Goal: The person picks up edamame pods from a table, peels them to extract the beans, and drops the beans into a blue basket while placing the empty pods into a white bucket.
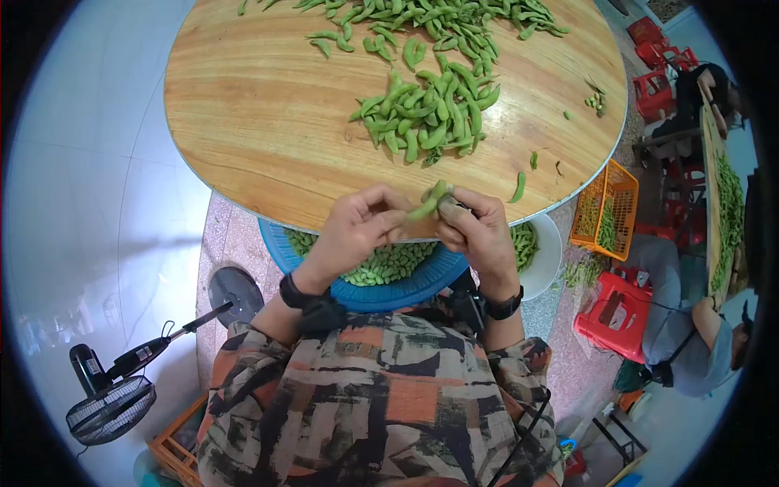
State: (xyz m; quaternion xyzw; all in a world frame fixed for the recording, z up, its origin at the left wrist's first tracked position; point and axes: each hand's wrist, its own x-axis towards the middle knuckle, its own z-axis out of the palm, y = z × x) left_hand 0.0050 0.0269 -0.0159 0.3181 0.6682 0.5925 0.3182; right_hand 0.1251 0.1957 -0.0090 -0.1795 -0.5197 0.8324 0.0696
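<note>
A green edamame pod is held between my hands at the table's near edge. My right hand is closed, pinching the pod's upper end between thumb and fingers; something dark shows by that thumb. The fingers of my left hand are pinched together at the pod's lower end. Just beyond lies a pile of edamame pods on the round wooden table. Below my hands, a blue basin contains shelled green beans, partly hidden by my hands and the tabletop.
A white bucket with pods stands right of the basin. Farther right are an orange crate, a red stool and a seated person at another table. A black fan is at left.
</note>
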